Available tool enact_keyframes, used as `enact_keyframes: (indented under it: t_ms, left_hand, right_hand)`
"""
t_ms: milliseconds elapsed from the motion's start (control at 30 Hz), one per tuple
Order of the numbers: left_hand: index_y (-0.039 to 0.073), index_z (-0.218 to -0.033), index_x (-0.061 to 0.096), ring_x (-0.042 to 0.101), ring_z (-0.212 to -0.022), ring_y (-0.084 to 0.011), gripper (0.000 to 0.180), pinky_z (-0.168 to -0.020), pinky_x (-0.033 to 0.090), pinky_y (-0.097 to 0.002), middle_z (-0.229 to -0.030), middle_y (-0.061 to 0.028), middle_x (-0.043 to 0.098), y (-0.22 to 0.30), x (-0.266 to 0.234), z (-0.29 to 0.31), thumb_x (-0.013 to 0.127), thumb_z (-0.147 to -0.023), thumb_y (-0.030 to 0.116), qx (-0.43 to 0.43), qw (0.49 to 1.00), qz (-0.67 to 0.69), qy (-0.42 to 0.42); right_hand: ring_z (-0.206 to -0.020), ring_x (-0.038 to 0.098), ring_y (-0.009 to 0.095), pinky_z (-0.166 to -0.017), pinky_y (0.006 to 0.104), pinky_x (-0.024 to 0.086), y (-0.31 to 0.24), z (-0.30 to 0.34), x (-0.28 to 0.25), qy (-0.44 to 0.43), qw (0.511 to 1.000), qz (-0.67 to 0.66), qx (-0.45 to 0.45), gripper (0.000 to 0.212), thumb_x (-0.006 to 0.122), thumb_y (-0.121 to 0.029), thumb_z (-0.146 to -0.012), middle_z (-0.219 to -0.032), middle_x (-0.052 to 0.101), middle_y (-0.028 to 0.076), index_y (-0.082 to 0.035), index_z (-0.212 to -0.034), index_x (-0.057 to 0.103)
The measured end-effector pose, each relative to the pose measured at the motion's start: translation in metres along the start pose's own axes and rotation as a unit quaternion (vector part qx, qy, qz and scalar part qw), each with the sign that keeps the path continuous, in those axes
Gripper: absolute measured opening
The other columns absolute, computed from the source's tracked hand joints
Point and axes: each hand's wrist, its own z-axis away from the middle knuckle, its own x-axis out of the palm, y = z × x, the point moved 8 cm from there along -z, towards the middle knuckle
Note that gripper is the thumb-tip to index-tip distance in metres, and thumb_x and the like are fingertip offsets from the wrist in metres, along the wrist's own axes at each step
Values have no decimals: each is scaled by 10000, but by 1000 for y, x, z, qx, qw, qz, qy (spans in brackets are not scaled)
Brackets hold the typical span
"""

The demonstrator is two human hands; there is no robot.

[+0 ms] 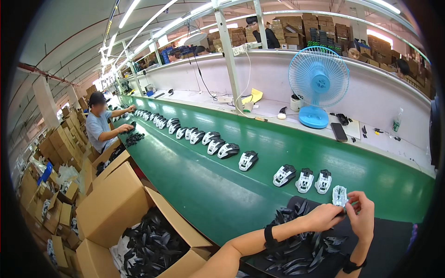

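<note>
A white computer mouse shell (340,195) stands at the fingertips of both hands, above the near right part of the green belt. My right hand (362,214) curls its fingers against the shell's right side. My left hand (326,217) is closed at the shell's lower end; a small dark bit shows by its fingertips, but what it grips is mostly hidden. Under my left forearm, black curved plastic pieces (320,252) lie heaped on a black mat (387,231). Just beyond, white-and-black mouse shells (304,180) stand on the belt.
A long row of mouse shells (215,146) runs up the green belt (185,171). An open carton (109,208) of black pieces stands at the near left. Along the back ledge are a blue fan (319,83) and a phone (339,131). A co-worker (99,121) sits farther along.
</note>
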Motion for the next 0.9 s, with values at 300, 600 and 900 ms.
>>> enact_keyframes:
  t_ms: [300,600,900]
  left_hand:
    - [-10,-982,548,623,-617,-155,248,-593,492,-289,-705,-72,644,18,-12,0,469,-974,225,-16,960,279,24]
    - [-2,-969,573,607,-675,-114,216,-628,481,-254,-736,-62,643,10,-24,-1,574,-927,210,-26,972,216,85]
    - [-5,-917,583,644,-748,-257,247,-687,496,-349,-811,-126,666,-9,11,-18,616,-861,234,-58,998,21,-30]
  right_hand:
    - [-757,544,78,-642,209,457,28,-1,7,-22,979,-204,15,179,586,-20,-854,-873,584,51,8,-1025,543]
    - [-782,577,54,-701,231,527,52,3,-47,197,920,-338,-4,119,512,-194,-981,-871,526,-14,-77,-1003,511]
    - [-683,516,6,-594,173,480,46,11,-69,225,918,-326,7,201,470,-216,-999,-841,474,-45,-65,-1071,580]
